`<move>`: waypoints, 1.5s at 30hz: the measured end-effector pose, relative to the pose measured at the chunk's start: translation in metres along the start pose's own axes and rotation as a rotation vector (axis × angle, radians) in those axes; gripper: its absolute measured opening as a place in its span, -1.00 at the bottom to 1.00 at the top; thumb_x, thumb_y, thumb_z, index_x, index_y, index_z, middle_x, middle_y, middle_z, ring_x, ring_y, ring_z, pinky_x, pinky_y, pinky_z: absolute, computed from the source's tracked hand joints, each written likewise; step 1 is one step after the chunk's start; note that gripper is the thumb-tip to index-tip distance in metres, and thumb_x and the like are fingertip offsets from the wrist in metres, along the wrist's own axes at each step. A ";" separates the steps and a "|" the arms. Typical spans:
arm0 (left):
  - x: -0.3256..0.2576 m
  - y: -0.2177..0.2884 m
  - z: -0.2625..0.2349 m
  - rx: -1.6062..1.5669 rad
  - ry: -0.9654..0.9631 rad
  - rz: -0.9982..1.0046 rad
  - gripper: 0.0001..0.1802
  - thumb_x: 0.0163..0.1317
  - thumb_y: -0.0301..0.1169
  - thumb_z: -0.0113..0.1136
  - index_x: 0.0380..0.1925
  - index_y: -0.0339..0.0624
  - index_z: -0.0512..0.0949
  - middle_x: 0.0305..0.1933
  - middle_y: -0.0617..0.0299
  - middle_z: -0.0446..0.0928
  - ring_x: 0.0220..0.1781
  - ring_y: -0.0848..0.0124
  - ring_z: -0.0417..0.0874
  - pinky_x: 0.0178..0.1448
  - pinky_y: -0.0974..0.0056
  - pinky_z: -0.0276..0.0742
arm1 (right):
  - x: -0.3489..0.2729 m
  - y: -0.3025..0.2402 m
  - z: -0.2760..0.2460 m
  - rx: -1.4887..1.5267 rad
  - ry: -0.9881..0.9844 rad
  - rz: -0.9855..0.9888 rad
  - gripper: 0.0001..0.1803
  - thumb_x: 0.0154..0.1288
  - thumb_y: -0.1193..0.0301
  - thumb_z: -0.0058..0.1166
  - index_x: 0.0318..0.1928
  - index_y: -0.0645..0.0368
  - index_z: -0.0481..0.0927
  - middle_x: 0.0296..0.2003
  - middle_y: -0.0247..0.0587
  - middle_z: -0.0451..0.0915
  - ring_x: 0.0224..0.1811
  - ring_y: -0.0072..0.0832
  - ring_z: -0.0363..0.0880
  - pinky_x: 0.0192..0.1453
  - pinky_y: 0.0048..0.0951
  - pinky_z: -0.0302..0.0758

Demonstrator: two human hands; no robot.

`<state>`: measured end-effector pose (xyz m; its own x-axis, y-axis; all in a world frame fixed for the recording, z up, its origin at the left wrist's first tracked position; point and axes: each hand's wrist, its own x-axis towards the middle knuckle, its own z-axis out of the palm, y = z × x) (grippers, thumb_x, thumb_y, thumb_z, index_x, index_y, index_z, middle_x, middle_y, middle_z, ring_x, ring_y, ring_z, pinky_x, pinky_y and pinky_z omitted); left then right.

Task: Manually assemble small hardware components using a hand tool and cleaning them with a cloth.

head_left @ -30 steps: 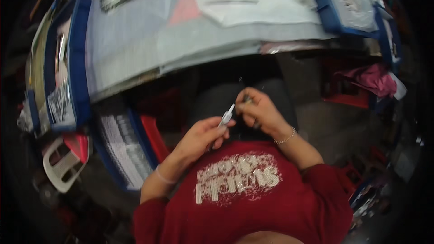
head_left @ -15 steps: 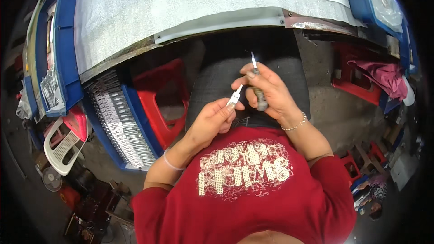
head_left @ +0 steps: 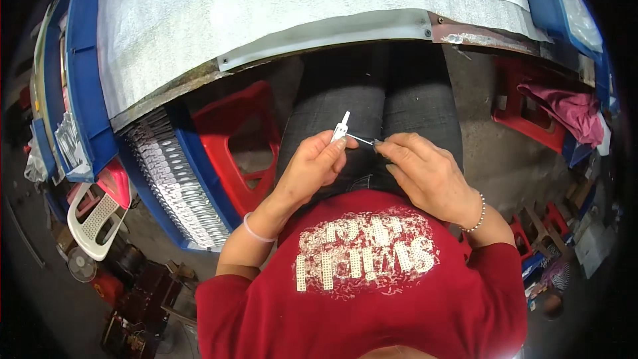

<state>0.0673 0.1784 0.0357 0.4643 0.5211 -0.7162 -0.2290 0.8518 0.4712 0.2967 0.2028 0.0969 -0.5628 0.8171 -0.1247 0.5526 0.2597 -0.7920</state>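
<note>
Over my lap, my left hand (head_left: 315, 167) pinches a small whitish flat part (head_left: 340, 127) between thumb and fingers. The part has a narrow tip pointing away from me and small holes near its middle. Just to the right, my right hand (head_left: 430, 174) is closed around a hand tool with a thin metal shaft (head_left: 361, 139). The shaft points left and reaches the part close to my left fingertips; whether it touches is too small to tell. My right fingers hide the tool's handle.
Ahead lies a workbench covered with a pale sheet (head_left: 266, 0). At left, a blue bin (head_left: 199, 169) holds rows of shiny metal pieces (head_left: 174, 179). Red stools (head_left: 239, 139) stand under the bench, one with a magenta cloth (head_left: 565, 110). Another blue bin (head_left: 90, 86) flanks the bench.
My right hand has turned the tool from pointing away to pointing left, bringing its shaft to the part. My left hand has shifted slightly left, the part still in it.
</note>
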 end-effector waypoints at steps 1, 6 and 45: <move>0.002 -0.001 0.001 -0.002 -0.004 -0.006 -0.77 0.49 -0.32 -0.08 -0.11 -0.22 0.50 -0.59 0.47 0.27 -0.65 0.71 0.14 -0.60 0.54 0.02 | 0.000 0.001 0.001 -0.005 0.001 -0.011 -0.60 0.05 0.66 0.19 -0.02 0.28 0.55 -0.12 -0.03 0.54 -0.16 -0.15 0.62 -0.13 -0.30 0.60; 0.002 -0.004 0.005 -0.007 0.052 0.012 -0.76 0.48 -0.31 -0.07 -0.13 -0.22 0.51 -0.60 0.52 0.23 -0.63 0.74 0.12 -0.59 0.56 0.01 | 0.002 0.001 0.010 -0.016 0.049 -0.039 -0.62 0.06 0.61 0.17 -0.03 0.28 0.54 -0.18 -0.04 0.53 -0.19 -0.16 0.59 -0.18 -0.28 0.58; 0.032 -0.037 0.003 1.000 0.388 0.566 -0.86 0.36 -0.47 -0.02 -0.32 -0.35 0.32 -0.58 -0.27 0.49 -0.52 -0.24 0.55 -0.48 -0.17 0.44 | 0.025 0.000 0.026 -0.417 -0.233 0.038 -0.47 0.06 0.49 0.09 0.14 0.06 0.57 -0.53 -0.17 0.52 -0.66 -0.29 0.53 -0.57 -0.34 0.48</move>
<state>0.0932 0.1633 -0.0033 0.1863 0.9336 -0.3062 0.5251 0.1688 0.8341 0.2662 0.2096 0.0782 -0.6337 0.7055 -0.3174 0.7484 0.4551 -0.4825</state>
